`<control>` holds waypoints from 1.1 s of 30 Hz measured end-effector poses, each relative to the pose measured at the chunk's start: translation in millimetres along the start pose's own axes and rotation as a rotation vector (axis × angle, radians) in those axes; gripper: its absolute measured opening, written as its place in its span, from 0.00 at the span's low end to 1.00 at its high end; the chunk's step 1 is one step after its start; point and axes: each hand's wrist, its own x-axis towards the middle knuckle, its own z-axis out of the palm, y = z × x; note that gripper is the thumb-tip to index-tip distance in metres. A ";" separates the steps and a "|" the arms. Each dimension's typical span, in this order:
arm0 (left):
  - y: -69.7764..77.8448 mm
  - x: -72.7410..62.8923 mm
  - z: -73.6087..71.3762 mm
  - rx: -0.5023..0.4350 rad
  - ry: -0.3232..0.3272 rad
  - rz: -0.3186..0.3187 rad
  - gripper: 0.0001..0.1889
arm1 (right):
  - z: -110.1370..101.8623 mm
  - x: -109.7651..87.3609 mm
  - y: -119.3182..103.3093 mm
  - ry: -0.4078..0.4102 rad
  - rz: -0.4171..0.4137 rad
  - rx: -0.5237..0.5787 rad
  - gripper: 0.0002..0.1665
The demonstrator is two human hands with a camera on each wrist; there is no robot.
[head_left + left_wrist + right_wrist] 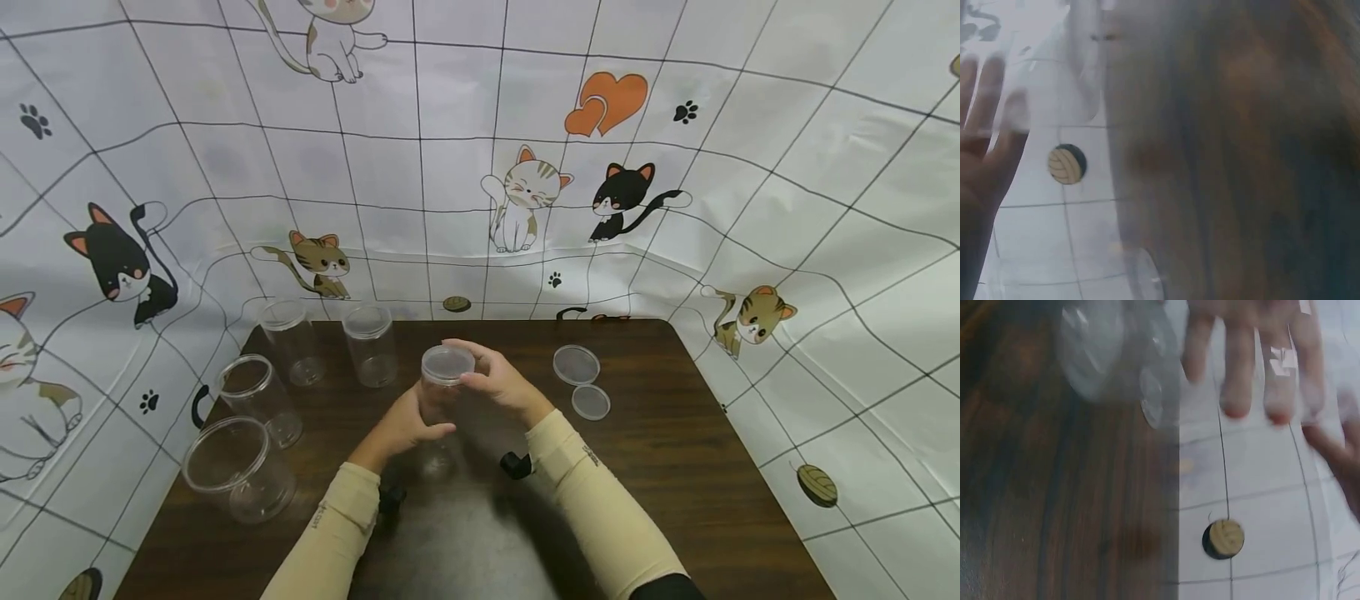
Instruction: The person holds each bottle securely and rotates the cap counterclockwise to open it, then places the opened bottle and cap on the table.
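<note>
A tall clear plastic jar point(435, 408) stands between my two hands in the head view, a clear round lid point(447, 364) on its mouth. My left hand point(401, 427) grips the jar's body from the left, with the thumb across its near side. From the right, my right hand point(501, 382) holds the lid by its rim between thumb and fingers. Blurred fingers point(1238, 369) show at the top of the right wrist view. The left wrist view is blurred too and partly seen through clear plastic.
Two clear jars with pale tops, one left point(294, 346) and one right point(371, 350), stand at the table's back. Two open-mouthed jars, one farther point(262, 400) and one nearer point(258, 483), line the left edge. Right of my hands lie a larger lid point(576, 365) and a smaller lid point(591, 402).
</note>
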 end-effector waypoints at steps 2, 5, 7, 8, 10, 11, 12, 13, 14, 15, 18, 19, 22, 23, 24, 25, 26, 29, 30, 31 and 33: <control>4.6 -0.3 -1.6 -0.092 -0.110 -0.001 0.40 | -8.7 0.2 1.6 -0.104 0.000 0.078 0.62; 8.7 -0.7 -2.7 -0.144 -0.191 -0.005 0.41 | -15.9 0.9 2.6 -0.201 -0.006 0.101 0.64; 9.0 -0.5 -2.9 -0.148 -0.193 -0.009 0.41 | -17.5 1.1 2.8 -0.226 -0.011 0.098 0.64; 8.6 -0.3 -2.9 -0.148 -0.184 -0.006 0.41 | -17.5 0.9 2.8 -0.225 -0.015 0.101 0.65; 7.4 0.6 -3.1 -0.144 -0.151 -0.004 0.40 | -16.3 -0.4 3.3 -0.194 -0.017 0.124 0.67; 6.5 1.0 -3.3 -0.138 -0.129 -0.003 0.39 | -15.2 -1.3 3.6 -0.164 -0.020 0.131 0.68; 5.7 1.4 -3.6 -0.136 -0.105 -0.005 0.39 | -14.1 -2.4 4.5 -0.124 -0.021 0.131 0.68; 4.9 1.8 -3.8 -0.127 -0.078 -0.006 0.38 | -12.4 -3.5 5.3 -0.080 -0.031 0.112 0.68; 4.0 2.0 -4.2 -0.113 -0.048 -0.006 0.37 | -10.2 -4.5 5.7 -0.031 -0.040 0.085 0.68; 3.1 2.1 -4.6 -0.099 -0.020 -0.008 0.36 | -7.4 -5.1 5.9 0.015 -0.048 0.057 0.69; 0.2 1.8 -5.5 -0.045 0.051 -0.014 0.35 | 3.0 -5.6 5.2 0.129 -0.064 -0.037 0.69; -0.9 1.4 -5.5 -0.019 0.069 -0.013 0.35 | 6.9 -5.6 4.3 0.158 -0.065 -0.064 0.69; -4.3 1.0 -5.0 0.037 0.098 -0.017 0.36 | 17.0 -5.0 2.2 0.220 -0.046 -0.068 0.63; -5.0 0.8 -4.7 0.049 0.100 -0.022 0.36 | 19.4 -5.0 1.7 0.237 -0.037 -0.078 0.59; -5.3 0.8 -4.5 0.056 0.102 -0.028 0.37 | 21.1 -4.9 1.4 0.250 -0.030 -0.084 0.55; -5.3 0.7 -4.2 0.064 0.101 -0.035 0.37 | 22.1 -4.8 1.1 0.258 -0.023 -0.088 0.51; -4.9 0.7 -3.9 0.069 0.096 -0.042 0.37 | 22.7 -4.6 0.5 0.260 -0.019 -0.090 0.47; -3.4 0.2 -4.5 0.058 0.052 -0.052 0.38 | 19.4 -5.0 -1.3 0.224 -0.017 -0.098 0.42; -2.0 0.1 -4.9 0.040 0.018 -0.048 0.38 | 16.3 -5.5 -1.5 0.188 -0.016 -0.074 0.43; -0.6 -0.1 -5.5 0.020 -0.023 -0.039 0.38 | 12.6 -6.1 -1.6 0.145 -0.014 -0.046 0.44; 3.1 -0.4 -7.1 -0.048 -0.129 -0.019 0.38 | 3.6 -7.4 -1.3 0.035 -0.013 0.039 0.49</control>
